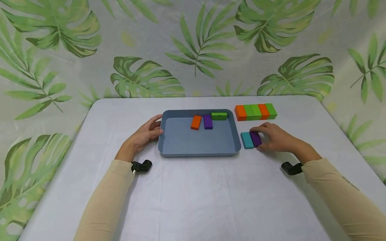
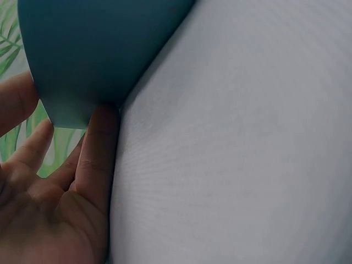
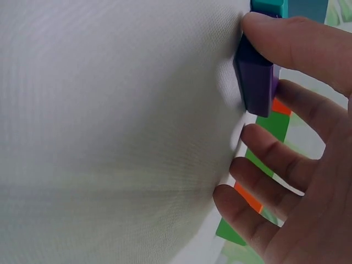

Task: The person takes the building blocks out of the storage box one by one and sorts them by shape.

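Note:
On the table lies a grey-blue tray (image 1: 199, 144). My left hand (image 1: 146, 133) grips its left side, thumb at the rim and other fingers around the edge; the left wrist view shows fingertips (image 2: 102, 124) against the outer wall. To the right of the tray, my right hand (image 1: 275, 137) holds a purple block (image 1: 255, 139) between thumb and index finger, one at each end. The other fingers (image 3: 269, 148) spread loosely beside it. Against the purple block's left side lies a teal block (image 1: 247, 140).
Inside the tray are an orange block (image 1: 196, 122), another purple block (image 1: 208, 122) and a green block (image 1: 219, 116), all toward the back right. Behind my right hand stands a row of several orange and green blocks (image 1: 255, 112). A leaf-patterned cloth (image 1: 199, 47) hangs behind the table.

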`<action>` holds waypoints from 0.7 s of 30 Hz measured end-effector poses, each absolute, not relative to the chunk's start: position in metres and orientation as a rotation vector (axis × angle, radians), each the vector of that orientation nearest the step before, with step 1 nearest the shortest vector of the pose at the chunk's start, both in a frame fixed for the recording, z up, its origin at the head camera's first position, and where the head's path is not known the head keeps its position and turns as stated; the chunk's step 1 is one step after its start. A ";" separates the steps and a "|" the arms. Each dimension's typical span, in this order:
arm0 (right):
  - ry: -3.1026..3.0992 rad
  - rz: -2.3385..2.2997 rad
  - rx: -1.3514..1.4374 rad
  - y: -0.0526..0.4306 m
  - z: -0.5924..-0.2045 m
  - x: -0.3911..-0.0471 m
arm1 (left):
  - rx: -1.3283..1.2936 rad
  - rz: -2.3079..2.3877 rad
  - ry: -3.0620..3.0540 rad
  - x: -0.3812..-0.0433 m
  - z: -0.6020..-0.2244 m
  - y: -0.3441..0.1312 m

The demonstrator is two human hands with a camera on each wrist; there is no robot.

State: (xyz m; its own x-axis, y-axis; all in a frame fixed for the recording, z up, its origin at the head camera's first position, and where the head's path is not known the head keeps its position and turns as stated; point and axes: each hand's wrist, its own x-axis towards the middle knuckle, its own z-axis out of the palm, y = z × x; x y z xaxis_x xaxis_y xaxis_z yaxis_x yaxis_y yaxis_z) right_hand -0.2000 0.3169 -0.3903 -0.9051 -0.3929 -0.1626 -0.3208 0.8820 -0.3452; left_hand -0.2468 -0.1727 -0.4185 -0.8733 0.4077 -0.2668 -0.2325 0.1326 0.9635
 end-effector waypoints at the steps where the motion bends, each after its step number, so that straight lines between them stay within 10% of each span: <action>1: 2.824 -0.460 -0.545 0.317 -0.390 -0.200 | 0.168 1.789 1.945 -0.247 -0.419 -0.173; 21: 2.764 -0.491 -0.541 0.319 -0.387 -0.201 | 0.176 1.799 1.940 -0.246 -0.417 -0.172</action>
State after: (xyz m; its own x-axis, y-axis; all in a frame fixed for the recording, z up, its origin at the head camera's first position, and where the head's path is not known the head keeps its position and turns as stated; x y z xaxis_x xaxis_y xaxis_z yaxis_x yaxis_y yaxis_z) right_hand -0.2012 0.3191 -0.3866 -0.8902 -0.4066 -0.2056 -0.3109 0.8719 -0.3784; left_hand -0.2455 -0.1722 -0.4173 -0.8739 0.4109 -0.2598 -0.2280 0.1255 0.9655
